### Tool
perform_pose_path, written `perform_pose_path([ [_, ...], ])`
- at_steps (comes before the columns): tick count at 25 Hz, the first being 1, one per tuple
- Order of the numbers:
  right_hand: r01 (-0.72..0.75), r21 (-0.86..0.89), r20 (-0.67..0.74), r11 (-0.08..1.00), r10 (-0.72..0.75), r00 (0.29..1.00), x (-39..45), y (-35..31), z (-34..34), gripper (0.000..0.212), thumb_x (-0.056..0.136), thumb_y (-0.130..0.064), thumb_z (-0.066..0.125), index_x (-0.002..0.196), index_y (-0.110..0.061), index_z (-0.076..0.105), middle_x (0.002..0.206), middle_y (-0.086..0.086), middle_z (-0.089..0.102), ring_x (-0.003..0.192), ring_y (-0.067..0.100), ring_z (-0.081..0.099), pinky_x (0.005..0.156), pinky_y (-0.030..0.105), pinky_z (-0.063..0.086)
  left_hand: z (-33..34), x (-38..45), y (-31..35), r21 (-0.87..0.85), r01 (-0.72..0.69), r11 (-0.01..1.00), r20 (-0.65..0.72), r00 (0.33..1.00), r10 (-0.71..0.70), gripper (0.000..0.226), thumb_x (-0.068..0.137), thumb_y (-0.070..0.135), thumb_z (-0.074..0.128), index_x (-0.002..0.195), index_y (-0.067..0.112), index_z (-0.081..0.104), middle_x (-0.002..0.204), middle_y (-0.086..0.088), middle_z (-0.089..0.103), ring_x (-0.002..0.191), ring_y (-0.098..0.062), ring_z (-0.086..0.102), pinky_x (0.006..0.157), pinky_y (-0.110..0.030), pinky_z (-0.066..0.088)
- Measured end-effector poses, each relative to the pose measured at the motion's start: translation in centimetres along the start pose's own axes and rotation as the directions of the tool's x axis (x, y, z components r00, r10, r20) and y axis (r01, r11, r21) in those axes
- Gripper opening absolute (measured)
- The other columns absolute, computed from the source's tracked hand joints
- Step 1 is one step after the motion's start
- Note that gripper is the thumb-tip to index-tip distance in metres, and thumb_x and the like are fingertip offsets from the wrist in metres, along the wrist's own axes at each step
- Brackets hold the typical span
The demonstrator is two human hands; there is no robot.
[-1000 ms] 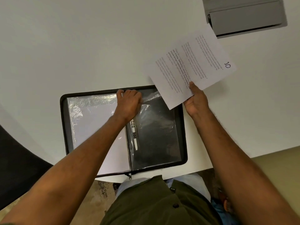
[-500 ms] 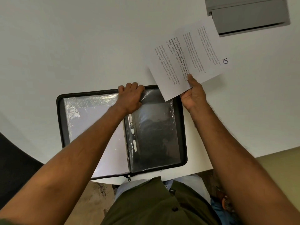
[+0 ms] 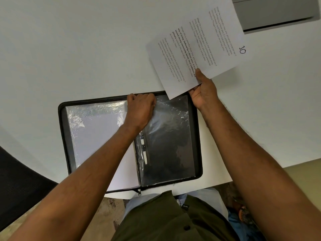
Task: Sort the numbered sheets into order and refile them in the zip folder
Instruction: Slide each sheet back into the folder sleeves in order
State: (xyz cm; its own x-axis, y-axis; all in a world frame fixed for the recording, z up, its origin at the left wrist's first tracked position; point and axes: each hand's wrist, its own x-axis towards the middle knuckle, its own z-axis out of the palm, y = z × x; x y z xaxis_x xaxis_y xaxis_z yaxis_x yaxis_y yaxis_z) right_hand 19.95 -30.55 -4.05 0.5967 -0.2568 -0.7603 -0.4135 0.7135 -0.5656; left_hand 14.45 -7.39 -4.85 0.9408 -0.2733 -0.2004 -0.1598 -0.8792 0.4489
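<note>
A black zip folder (image 3: 61,136) lies open on the white table, near its front edge. Its left half holds clear sleeves with white sheets (image 3: 97,136); the right half shows an empty clear sleeve (image 3: 168,140) over the dark cover. My left hand (image 3: 140,110) grips the top edge of that sleeve at the folder's spine. My right hand (image 3: 203,91) pinches the near edge of a printed sheet numbered 10 (image 3: 199,44), held above the table beyond the folder's top right corner.
A grey box-like device (image 3: 276,13) sits at the table's far right, partly behind the sheet. A dark chair (image 3: 19,185) stands at the left. The table's front edge runs just behind the folder, with my lap below it.
The sheet numbered 10 has stayed raised in my right hand, drifting slightly up and right. My left hand has shifted a little up to the sleeve's top edge.
</note>
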Motion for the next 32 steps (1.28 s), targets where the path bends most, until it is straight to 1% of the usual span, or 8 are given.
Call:
perform_pose_path([
  [5, -0.003, -0.06, -0.035, 0.998, 0.001, 0.999, 0.9, 0.8, 1.7, 0.051, 0.089, -0.012, 0.079, 0.135, 0.0, 0.059, 0.123, 0.018, 0.072, 0.112, 0.032, 0.07, 0.08, 0.046, 0.063, 0.0, -0.4, 0.1, -0.023, 0.021, 1.0, -0.011, 1.0, -0.021, 0.024, 0.099, 0.009, 0.046, 0.084, 0.027, 0.052, 0.073, 0.006, 0.056, 0.075, -0.016, 0.052, 0.091, -0.036, 0.026],
  [9, 0.032, -0.241, 0.035, 0.97, -0.024, 0.999, 0.9, 1.4, 2.2, 0.034, 0.091, -0.01, 0.077, 0.123, -0.006, 0.066, 0.112, 0.01, 0.076, 0.1, 0.023, 0.074, 0.079, 0.04, 0.063, 0.0, -0.2, 0.0, -0.023, 0.02, 1.0, -0.011, 1.0, -0.02, 0.023, 0.104, 0.014, 0.044, 0.087, 0.024, 0.055, 0.076, 0.006, 0.058, 0.076, -0.016, 0.053, 0.093, -0.038, 0.028],
  [12, 0.096, -0.423, 0.136, 0.901, -0.041, 0.99, 1.2, 1.2, 1.5, 0.03, 0.092, -0.011, 0.076, 0.121, -0.01, 0.068, 0.112, 0.007, 0.077, 0.101, 0.021, 0.075, 0.08, 0.039, 0.062, 0.0, 0.1, -0.1, -0.028, 0.028, 0.999, -0.015, 0.999, -0.028, 0.02, 0.105, 0.016, 0.046, 0.09, 0.024, 0.058, 0.08, 0.007, 0.061, 0.078, -0.015, 0.054, 0.092, -0.036, 0.025],
  [15, 0.12, -0.541, 0.184, 0.832, -0.022, 0.983, 1.4, 0.6, 0.7, 0.031, 0.093, -0.013, 0.075, 0.122, -0.013, 0.068, 0.112, 0.004, 0.077, 0.1, 0.018, 0.075, 0.079, 0.035, 0.062, 0.1, 0.3, -0.3, -0.038, 0.035, 0.999, -0.013, 0.999, -0.035, 0.018, 0.104, 0.016, 0.049, 0.093, 0.023, 0.06, 0.083, 0.007, 0.064, 0.082, -0.016, 0.057, 0.092, -0.036, 0.024],
  [20, 0.134, -0.642, 0.235, 0.755, 0.028, 0.972, 1.8, -0.3, 0.4, 0.035, 0.092, -0.012, 0.075, 0.126, -0.011, 0.066, 0.109, -0.001, 0.077, 0.094, 0.014, 0.076, 0.074, 0.029, 0.061, -0.1, 0.5, -0.4, -0.059, 0.02, 0.998, -0.031, 0.999, -0.022, 0.013, 0.103, 0.02, 0.051, 0.095, 0.023, 0.06, 0.091, 0.006, 0.065, 0.087, -0.017, 0.058, 0.089, -0.035, 0.023],
  [26, 0.267, -0.801, 0.364, 0.536, 0.082, 0.928, 2.2, -1.5, -0.2, 0.042, 0.095, -0.011, 0.071, 0.135, -0.004, 0.059, 0.115, 0.001, 0.071, 0.085, 0.0, 0.073, 0.069, 0.017, 0.057, -0.2, 0.8, -0.5, -0.108, 0.046, 0.993, -0.017, 0.999, -0.048, 0.013, 0.104, 0.025, 0.051, 0.099, 0.024, 0.063, 0.102, 0.005, 0.069, 0.099, -0.018, 0.058, 0.09, -0.036, 0.022],
  [29, 0.331, -0.829, 0.411, 0.45, 0.088, 0.908, 2.7, -1.7, -0.5, 0.046, 0.095, -0.014, 0.071, 0.138, -0.004, 0.059, 0.128, 0.009, 0.068, 0.097, 0.006, 0.071, 0.078, 0.021, 0.06, -0.2, 1.0, -1.1, -0.109, 0.069, 0.992, 0.006, 0.998, -0.068, 0.011, 0.103, 0.028, 0.053, 0.099, 0.027, 0.063, 0.099, 0.008, 0.067, 0.099, -0.018, 0.057, 0.087, -0.037, 0.021],
  [32, 0.322, -0.84, 0.402, 0.437, 0.103, 0.91, 3.1, -2.1, -0.3, 0.044, 0.097, -0.01, 0.068, 0.139, -0.003, 0.057, 0.128, 0.01, 0.067, 0.098, 0.01, 0.07, 0.075, 0.022, 0.061, -0.8, 1.2, -2.0, -0.059, 0.085, 0.995, 0.025, 0.996, -0.083, 0.008, 0.101, 0.032, 0.056, 0.101, 0.029, 0.064, 0.1, 0.01, 0.067, 0.104, -0.019, 0.055, 0.09, -0.04, 0.021],
])
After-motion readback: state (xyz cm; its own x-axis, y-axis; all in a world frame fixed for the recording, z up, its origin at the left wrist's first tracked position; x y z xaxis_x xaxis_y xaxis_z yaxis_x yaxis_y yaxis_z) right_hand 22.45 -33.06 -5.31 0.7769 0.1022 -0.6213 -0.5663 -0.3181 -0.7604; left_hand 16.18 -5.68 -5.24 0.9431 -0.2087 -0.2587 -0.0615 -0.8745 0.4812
